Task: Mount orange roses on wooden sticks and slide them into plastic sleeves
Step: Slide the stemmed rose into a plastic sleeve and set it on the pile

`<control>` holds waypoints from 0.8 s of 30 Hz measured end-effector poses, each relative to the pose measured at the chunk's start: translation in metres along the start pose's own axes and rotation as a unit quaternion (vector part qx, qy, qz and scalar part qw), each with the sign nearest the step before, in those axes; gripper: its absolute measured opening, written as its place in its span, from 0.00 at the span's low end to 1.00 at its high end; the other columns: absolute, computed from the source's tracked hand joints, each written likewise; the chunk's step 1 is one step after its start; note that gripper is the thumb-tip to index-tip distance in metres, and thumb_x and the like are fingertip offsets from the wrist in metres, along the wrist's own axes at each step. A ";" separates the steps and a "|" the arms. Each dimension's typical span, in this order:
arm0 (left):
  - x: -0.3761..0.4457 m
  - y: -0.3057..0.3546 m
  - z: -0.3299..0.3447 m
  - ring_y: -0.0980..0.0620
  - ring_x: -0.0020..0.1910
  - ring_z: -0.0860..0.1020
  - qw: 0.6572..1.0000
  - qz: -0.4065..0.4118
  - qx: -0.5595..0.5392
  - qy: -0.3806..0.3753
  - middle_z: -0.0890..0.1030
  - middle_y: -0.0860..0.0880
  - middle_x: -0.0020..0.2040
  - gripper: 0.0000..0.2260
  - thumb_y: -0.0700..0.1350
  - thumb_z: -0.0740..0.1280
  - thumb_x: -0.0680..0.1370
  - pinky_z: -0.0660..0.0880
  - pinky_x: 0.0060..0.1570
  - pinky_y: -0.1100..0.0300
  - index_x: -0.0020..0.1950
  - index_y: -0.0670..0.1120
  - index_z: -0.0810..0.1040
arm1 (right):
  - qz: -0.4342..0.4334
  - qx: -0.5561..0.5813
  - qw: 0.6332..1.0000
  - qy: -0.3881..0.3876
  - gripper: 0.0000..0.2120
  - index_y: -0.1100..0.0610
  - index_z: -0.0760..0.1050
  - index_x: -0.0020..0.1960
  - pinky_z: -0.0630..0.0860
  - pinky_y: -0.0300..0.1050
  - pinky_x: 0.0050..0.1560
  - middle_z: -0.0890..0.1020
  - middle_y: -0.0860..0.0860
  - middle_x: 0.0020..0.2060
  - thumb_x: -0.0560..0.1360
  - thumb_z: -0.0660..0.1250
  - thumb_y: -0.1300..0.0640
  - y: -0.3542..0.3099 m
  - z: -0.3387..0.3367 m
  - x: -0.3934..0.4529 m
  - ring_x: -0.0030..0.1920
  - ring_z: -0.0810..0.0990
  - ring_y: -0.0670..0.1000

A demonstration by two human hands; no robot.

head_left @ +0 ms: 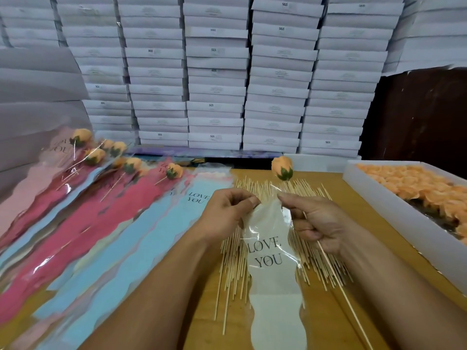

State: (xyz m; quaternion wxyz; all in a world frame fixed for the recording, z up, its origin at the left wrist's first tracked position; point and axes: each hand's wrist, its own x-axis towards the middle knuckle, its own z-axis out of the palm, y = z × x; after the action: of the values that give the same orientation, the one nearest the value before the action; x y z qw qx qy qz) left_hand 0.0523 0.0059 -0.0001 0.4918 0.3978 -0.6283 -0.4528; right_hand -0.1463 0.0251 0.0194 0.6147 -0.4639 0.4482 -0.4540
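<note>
My left hand (225,213) pinches the top edge of a clear plastic sleeve (271,263) printed LOVE YOU, with a white lower part. My right hand (313,221) pinches the sleeve's opposite top edge and also grips a wooden stick (336,276) that runs down towards me. An orange rose (282,168) with a green base sits on the far end of that stick, above the sleeve's mouth. Loose wooden sticks (235,263) lie spread on the table under the sleeve.
A white tray (394,210) full of orange rose heads (424,188) stands at the right. Blue, red and pink sleeves (106,223) lie fanned out at the left, several holding finished roses (131,164). Stacked white boxes (217,79) form a wall behind the wooden table (326,322).
</note>
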 end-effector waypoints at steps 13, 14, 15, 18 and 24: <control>0.003 -0.005 -0.004 0.57 0.49 0.77 0.994 0.089 0.061 0.000 0.77 0.54 0.58 0.11 0.39 0.73 0.76 0.77 0.41 0.63 0.55 0.53 0.86 | -0.009 -0.042 0.995 0.089 0.07 0.65 0.80 0.44 0.56 0.34 0.14 0.78 0.51 0.27 0.72 0.75 0.62 0.002 0.002 0.001 0.18 0.63 0.42; 0.004 -0.006 -0.003 0.57 0.50 0.75 0.992 0.094 0.079 0.010 0.75 0.53 0.58 0.12 0.39 0.74 0.75 0.77 0.45 0.61 0.54 0.54 0.87 | -0.007 -0.040 0.995 0.090 0.06 0.65 0.79 0.43 0.56 0.34 0.14 0.78 0.51 0.27 0.72 0.75 0.62 0.002 0.002 0.001 0.18 0.63 0.42; 0.004 -0.007 -0.003 0.59 0.50 0.74 0.990 0.100 0.094 0.021 0.74 0.53 0.55 0.12 0.40 0.75 0.74 0.76 0.49 0.61 0.54 0.54 0.87 | -0.005 -0.037 0.995 0.091 0.06 0.64 0.79 0.42 0.56 0.34 0.14 0.78 0.51 0.26 0.73 0.74 0.62 0.003 0.002 0.002 0.18 0.63 0.43; 0.006 -0.009 -0.003 0.67 0.48 0.70 0.980 0.135 0.139 0.046 0.70 0.53 0.52 0.12 0.39 0.77 0.73 0.71 0.51 0.68 0.53 0.53 0.87 | 0.000 -0.022 0.996 0.091 0.06 0.64 0.79 0.41 0.56 0.34 0.14 0.78 0.51 0.26 0.73 0.74 0.63 0.004 0.001 0.003 0.18 0.63 0.42; 0.009 -0.009 -0.004 0.60 0.59 0.69 0.968 0.149 0.201 0.034 0.69 0.59 0.56 0.09 0.42 0.75 0.75 0.78 0.57 0.50 0.51 0.55 0.87 | 0.005 -0.014 0.996 0.089 0.06 0.66 0.80 0.44 0.55 0.34 0.13 0.79 0.52 0.28 0.74 0.74 0.63 0.007 -0.001 0.008 0.18 0.63 0.42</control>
State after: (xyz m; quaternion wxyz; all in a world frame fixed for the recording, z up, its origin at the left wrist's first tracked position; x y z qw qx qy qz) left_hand 0.0553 -0.0055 -0.0064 0.4851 0.4051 -0.7415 -0.2251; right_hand -0.1453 0.0184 0.0117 0.5681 -0.4276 0.5098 -0.4842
